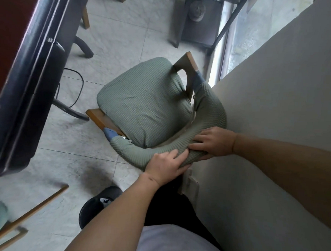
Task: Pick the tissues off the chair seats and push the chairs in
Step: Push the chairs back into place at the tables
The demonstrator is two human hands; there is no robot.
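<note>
At the far left a dark tabletop (18, 78) with a black padded edge ran from the lower left up toward the top of the view, its curved metal legs standing on the pale tiled floor (120, 33), with a black cable looped beside one leg. In the bottom left corner part of a second chair (23, 220) showed, blurred. A black shoe (97, 203) stood on the tiles near the middle.

The chair (145, 107), cushioned in green waffle-knit fabric, stood well apart from the tabletop, its seat front pointing up and left toward it and its curved, fabric-covered backrest nearest the person. No tissue showed on the seat. Wooden armrest ends stuck out at both sides.

The left hand (166, 167) lay palm down over the backrest, fingers (176, 155) wrapped onto the fabric. Just beside it, the right hand (212, 141) gripped the same backrest, fingers curled over the top. Both forearms reached in from the lower right.

A pale wall (273, 121) rose close at the right, touching or nearly touching the backrest; which, I cannot tell.
</note>
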